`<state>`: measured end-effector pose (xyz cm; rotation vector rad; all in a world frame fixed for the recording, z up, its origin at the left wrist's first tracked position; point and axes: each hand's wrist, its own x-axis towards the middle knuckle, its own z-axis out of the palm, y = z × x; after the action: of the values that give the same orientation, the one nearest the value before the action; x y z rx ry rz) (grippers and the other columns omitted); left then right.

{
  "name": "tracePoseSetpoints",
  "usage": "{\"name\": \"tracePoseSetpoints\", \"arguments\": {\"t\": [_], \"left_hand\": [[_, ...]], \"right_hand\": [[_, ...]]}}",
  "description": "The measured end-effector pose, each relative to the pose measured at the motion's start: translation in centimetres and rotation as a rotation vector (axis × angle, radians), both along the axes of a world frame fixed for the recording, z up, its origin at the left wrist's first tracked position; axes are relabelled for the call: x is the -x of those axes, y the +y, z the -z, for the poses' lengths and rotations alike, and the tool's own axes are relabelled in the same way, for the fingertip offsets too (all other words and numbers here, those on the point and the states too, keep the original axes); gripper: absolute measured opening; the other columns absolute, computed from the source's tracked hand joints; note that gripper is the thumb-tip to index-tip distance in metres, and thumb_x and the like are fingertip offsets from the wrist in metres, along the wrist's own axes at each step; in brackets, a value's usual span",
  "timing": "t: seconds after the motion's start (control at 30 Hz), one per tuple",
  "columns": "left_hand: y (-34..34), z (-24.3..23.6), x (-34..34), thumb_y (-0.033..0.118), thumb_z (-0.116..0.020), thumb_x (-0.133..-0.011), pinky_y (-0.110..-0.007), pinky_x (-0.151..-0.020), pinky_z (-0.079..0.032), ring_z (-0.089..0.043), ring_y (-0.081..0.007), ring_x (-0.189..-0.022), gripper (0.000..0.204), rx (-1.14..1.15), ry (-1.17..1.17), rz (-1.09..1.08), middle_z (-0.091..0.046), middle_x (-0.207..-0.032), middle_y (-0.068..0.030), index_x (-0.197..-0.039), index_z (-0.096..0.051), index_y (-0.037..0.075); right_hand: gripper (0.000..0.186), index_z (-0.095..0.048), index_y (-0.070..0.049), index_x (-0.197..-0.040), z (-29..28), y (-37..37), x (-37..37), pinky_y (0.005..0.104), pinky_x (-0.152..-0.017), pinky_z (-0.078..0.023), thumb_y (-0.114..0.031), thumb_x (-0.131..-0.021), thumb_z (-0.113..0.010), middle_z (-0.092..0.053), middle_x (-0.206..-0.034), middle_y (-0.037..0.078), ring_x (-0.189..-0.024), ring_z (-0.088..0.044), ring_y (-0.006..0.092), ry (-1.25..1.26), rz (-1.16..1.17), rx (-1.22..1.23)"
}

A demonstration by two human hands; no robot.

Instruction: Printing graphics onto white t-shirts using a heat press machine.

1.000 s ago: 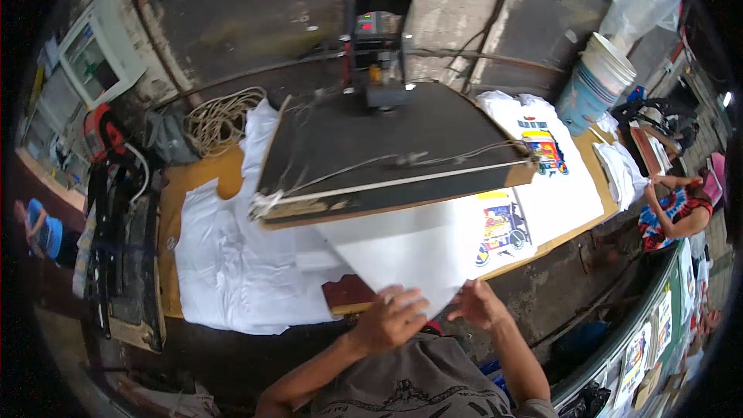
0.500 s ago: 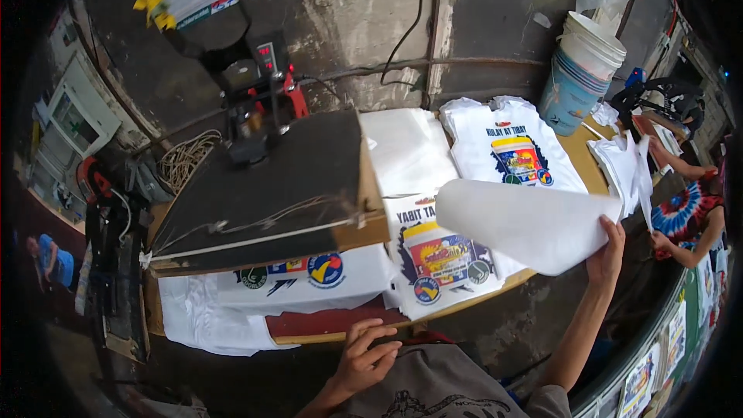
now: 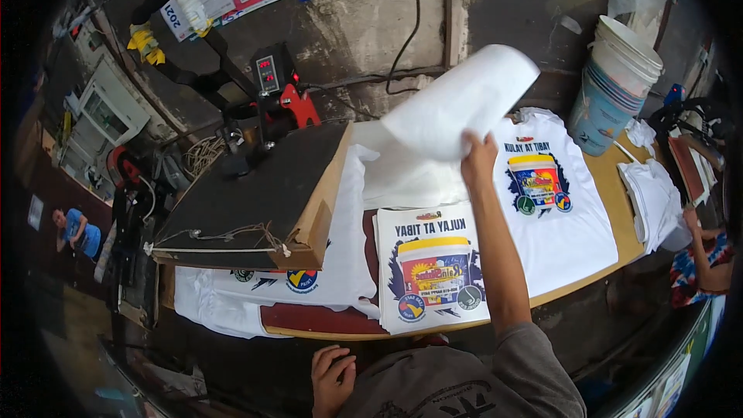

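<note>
My right hand [image 3: 480, 156] is closed on the near edge of a white sheet of paper [image 3: 463, 101], which curls in the air above the back of the table. Under my right arm lies a stack of mirror-printed transfer sheets [image 3: 435, 282] showing a colourful paint bucket design. To its right a white T-shirt [image 3: 569, 236] lies flat with the same design printed the right way round. My left hand [image 3: 333, 375] hangs near my body, off the table's front edge, fingers loosely curled and nothing in it. Beside the stack, a white shirt [image 3: 352, 263] lies partly hidden under the heat press [image 3: 251, 193].
A pile of blank white sheets [image 3: 391, 178] lies behind the printed stack. Stacked buckets [image 3: 611, 89] stand at the back right, near folded white cloth [image 3: 656, 197]. A control box [image 3: 268, 70] with red digits rises behind the press. Another person's arm [image 3: 700, 244] reaches in from the right.
My right hand has carried the white sheet from the front right up and left toward the back, uncovering the printed stack. My left hand has dropped lower, and the view has shifted.
</note>
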<state>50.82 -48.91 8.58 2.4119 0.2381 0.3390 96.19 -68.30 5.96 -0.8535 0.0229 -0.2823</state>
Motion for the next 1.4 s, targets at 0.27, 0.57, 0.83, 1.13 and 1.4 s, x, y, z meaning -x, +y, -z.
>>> {"name": "tracePoseSetpoints", "arguments": {"t": [0.27,0.57,0.83,1.13,1.4], "left_hand": [[-1.6,1.1,1.6,0.003,-0.068,-0.074,-0.040,-0.086,-0.048,-0.057,-0.0273,-0.102,0.015,-0.028,0.087,-0.081,-0.063,-0.097,-0.0079,-0.088,-0.069,0.004],[-1.6,1.8,2.1,-0.003,-0.069,-0.071,-0.039,-0.082,-0.049,-0.059,-0.0277,-0.098,0.018,-0.033,0.019,-0.113,-0.063,-0.097,-0.0085,-0.087,-0.068,0.004],[-0.1,3.0,4.6,0.019,-0.058,-0.091,-0.041,-0.087,-0.047,-0.055,-0.0395,-0.101,0.025,-0.032,-0.161,-0.083,-0.058,-0.110,-0.0171,-0.110,-0.059,0.003],[10.0,7.0,5.0,0.003,-0.064,-0.076,-0.041,-0.092,-0.043,-0.053,-0.0323,-0.105,0.029,-0.007,-0.007,-0.264,-0.057,-0.109,-0.0149,-0.105,-0.060,0.002],[33.7,15.6,-2.8,0.028,-0.044,-0.098,-0.035,-0.104,-0.030,-0.042,-0.0229,-0.124,0.042,0.626,-0.373,-0.757,-0.047,-0.133,-0.0128,-0.129,-0.046,-0.002]], "right_hand": [[0.014,-0.051,-0.005,-0.083,23.2,2.3,4.2,0.0301,-0.054,-0.043,0.000,-0.070,-0.055,-0.054,-0.073,0.006,-0.061,-0.049,0.0145,0.595,0.235,0.374],[0.016,-0.050,-0.006,-0.088,19.8,10.8,3.1,0.0333,-0.049,-0.046,-0.002,-0.073,-0.054,-0.054,-0.076,0.008,-0.066,-0.053,0.0186,0.703,0.109,0.143],[0.026,-0.051,0.008,-0.097,16.7,18.9,1.7,0.0360,-0.049,-0.056,0.003,-0.072,-0.055,-0.058,-0.088,0.018,-0.067,-0.061,0.0262,0.722,0.034,0.138],[0.022,-0.055,0.000,-0.093,17.2,18.4,6.1,0.0347,-0.057,-0.049,-0.021,-0.089,-0.054,-0.063,-0.075,0.011,-0.065,-0.061,0.0194,0.578,-0.501,0.123],[0.051,-0.046,-0.003,-0.128,16.6,12.5,25.6,0.0385,-0.096,-0.042,-0.043,-0.098,-0.037,-0.058,-0.119,0.008,-0.108,-0.056,0.0235,0.634,-0.822,-0.087]]}}
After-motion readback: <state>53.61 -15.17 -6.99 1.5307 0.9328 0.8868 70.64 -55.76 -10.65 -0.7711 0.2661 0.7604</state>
